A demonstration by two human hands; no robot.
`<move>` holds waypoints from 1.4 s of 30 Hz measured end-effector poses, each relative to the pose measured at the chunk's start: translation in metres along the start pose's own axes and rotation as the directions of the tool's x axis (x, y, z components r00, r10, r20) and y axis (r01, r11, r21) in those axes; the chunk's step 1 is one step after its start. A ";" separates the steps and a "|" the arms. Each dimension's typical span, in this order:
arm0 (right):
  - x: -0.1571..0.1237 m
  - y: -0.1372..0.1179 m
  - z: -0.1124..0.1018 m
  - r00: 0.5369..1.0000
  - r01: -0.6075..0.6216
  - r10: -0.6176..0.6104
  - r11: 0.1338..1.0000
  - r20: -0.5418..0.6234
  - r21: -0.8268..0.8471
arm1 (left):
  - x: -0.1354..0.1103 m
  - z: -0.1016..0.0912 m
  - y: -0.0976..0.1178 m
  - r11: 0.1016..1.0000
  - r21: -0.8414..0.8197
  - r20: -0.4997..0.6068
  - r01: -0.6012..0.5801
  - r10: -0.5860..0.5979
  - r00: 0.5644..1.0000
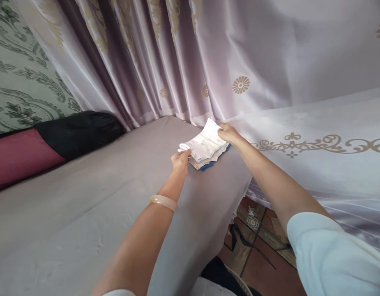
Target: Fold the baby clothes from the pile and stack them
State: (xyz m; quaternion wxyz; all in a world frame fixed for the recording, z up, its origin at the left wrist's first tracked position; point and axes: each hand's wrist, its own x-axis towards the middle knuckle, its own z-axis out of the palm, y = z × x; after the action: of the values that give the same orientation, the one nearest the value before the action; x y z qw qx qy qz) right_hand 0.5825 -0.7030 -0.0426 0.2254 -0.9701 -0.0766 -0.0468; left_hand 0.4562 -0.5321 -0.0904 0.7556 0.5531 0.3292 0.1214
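A folded white cloth (203,143) with faint printed marks lies across the top of a small stack. My left hand (181,158) pinches its near left edge, thumb on top. On the far right side, my right hand (229,134) is closed on the same cloth's edge. Beneath it show more folded pale fabrics and a blue folded cloth (207,166) at the bottom. The stack rests on the grey sheet (131,172) near the bed's far right corner. A pale bangle (163,202) circles my left wrist.
Purple-grey curtains (190,61) with gold patterns hang close behind and right of the stack. A maroon and black bolster (51,144) lies along the left side against patterned wallpaper (20,82). Below the bed's right edge is a tiled floor (260,263) with a dark strap.
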 end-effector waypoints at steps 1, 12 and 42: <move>0.000 0.000 0.000 1.000 -0.003 0.003 1.000 0.003 -0.023 | 0.001 0.001 -0.001 1.000 0.007 0.001 0.008 -0.008 1.000; 0.011 0.001 0.009 0.992 -0.071 0.082 0.990 0.092 -0.120 | 0.015 0.009 -0.014 0.996 0.073 -0.002 0.054 -0.054 0.999; 0.025 0.010 0.086 0.997 0.078 -0.070 0.946 0.036 -0.315 | -0.049 -0.241 0.003 0.974 0.174 -0.073 0.142 -0.132 0.989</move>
State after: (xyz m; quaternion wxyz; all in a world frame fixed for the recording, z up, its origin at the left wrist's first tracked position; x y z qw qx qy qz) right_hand 0.6140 -0.6709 -0.1206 0.0641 -0.9906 -0.1072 -0.0553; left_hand 0.2677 -0.3754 -0.1113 0.6992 0.5907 0.3989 0.0557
